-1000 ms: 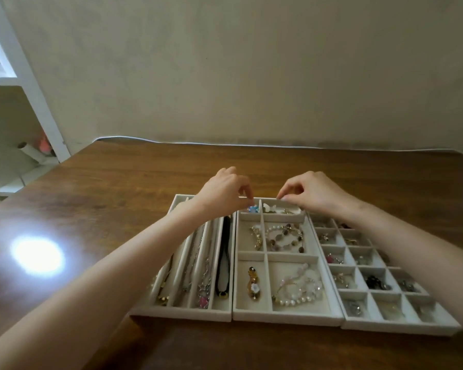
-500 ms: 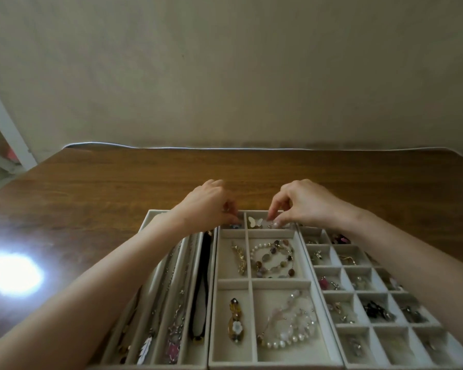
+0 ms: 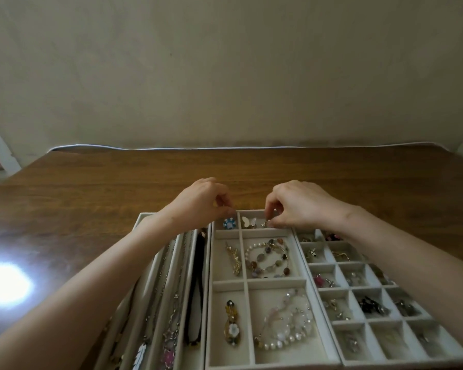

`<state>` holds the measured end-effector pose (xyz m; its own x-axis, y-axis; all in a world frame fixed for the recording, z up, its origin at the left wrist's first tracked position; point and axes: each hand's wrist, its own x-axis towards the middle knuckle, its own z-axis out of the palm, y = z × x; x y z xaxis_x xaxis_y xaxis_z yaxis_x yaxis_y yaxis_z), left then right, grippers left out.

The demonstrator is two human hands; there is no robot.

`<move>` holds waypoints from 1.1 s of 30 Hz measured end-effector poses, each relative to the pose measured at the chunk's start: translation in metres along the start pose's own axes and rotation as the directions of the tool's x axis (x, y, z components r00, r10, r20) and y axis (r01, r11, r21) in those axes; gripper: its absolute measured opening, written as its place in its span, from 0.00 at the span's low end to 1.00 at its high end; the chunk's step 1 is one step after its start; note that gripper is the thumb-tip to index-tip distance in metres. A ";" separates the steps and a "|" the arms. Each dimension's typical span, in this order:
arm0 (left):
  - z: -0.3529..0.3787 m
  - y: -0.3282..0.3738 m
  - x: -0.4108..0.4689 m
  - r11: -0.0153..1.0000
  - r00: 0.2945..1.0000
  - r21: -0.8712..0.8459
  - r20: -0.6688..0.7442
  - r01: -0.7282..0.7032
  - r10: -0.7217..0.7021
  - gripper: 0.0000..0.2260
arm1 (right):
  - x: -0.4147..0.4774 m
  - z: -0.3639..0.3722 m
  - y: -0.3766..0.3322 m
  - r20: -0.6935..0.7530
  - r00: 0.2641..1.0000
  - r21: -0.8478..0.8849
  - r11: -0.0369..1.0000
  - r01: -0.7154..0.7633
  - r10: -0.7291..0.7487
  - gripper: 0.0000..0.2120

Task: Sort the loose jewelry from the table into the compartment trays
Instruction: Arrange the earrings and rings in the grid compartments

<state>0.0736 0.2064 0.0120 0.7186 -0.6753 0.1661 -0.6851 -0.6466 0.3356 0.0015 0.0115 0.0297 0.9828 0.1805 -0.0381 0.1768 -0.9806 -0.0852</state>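
Observation:
Three pale compartment trays lie side by side on the wooden table (image 3: 91,196). The middle tray (image 3: 211,263) holds a blue flower piece (image 3: 229,223), a white butterfly piece (image 3: 249,221), bead bracelets (image 3: 269,259) and a pearl bracelet (image 3: 286,324). My right hand (image 3: 302,204) reaches into its far compartment and pinches a small silver piece (image 3: 265,223) with its fingertips. My left hand (image 3: 201,202) hovers over the far left corner of that tray with curled fingers pinched together; whether it holds anything is hidden.
The left tray (image 3: 142,217) has long slots with necklaces and a black cord (image 3: 197,289). The right tray (image 3: 340,353) has many small cells with earrings and charms. A bright light reflection (image 3: 3,284) sits on the table at left. A wall stands behind the table.
The view has tilted down and closer to the trays. Both hands stay at the far end of the middle tray; my right fingers have lowered into the far compartment onto the silver piece.

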 end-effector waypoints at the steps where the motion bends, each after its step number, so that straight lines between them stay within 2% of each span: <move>1: 0.000 0.000 0.000 1.000 1.000 -0.005 -0.003 -0.002 0.002 0.04 | 0.001 -0.001 0.000 0.010 1.000 0.014 1.000 -0.011 0.010 0.08; 5: -0.001 -0.001 -0.001 1.000 0.999 0.005 0.033 -0.008 0.008 0.04 | 0.002 -0.003 -0.001 0.016 0.997 0.119 0.990 -0.071 0.070 0.08; 8: 0.001 -0.002 -0.001 0.999 0.997 0.042 0.072 -0.015 0.012 0.06 | 0.002 -0.002 -0.004 -0.016 0.997 0.126 0.989 -0.073 0.076 0.08; 13: 0.003 0.000 -0.003 0.997 0.996 0.080 0.084 -0.024 0.017 0.05 | -0.001 0.000 -0.013 -0.103 0.994 0.033 0.999 -0.042 0.045 0.09; 18: 0.000 0.000 -0.004 0.988 0.998 0.151 0.059 -0.027 0.018 0.05 | -0.003 0.008 -0.018 -0.177 0.982 -0.084 0.995 0.051 -0.066 0.07; 22: 0.000 0.000 -0.004 0.988 0.998 0.149 0.059 -0.040 0.031 0.06 | -0.005 0.000 -0.012 -0.082 0.996 0.097 0.995 0.024 -0.016 0.05; 25: 0.002 0.001 -0.004 0.993 0.998 0.111 0.049 -0.030 0.025 0.06 | -0.005 -0.007 -0.005 -0.114 0.993 0.184 0.983 -0.018 0.040 0.03; 30: 0.002 0.004 -0.005 0.997 0.999 0.078 0.042 -0.016 0.013 0.07 | -0.004 0.000 -0.003 -0.070 0.996 0.064 0.996 -0.058 0.063 0.05; 33: 0.002 0.006 -0.006 0.996 0.999 0.091 0.034 -0.023 0.020 0.07 | -0.005 0.002 -0.006 -0.114 0.992 0.023 0.998 -0.056 0.058 0.05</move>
<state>0.0651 0.2061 0.0112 0.7003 -0.6998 0.1410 -0.7095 -0.6605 0.2455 -0.0049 0.0166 0.0281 0.9910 0.1135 0.0706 0.1205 -0.9871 -0.1058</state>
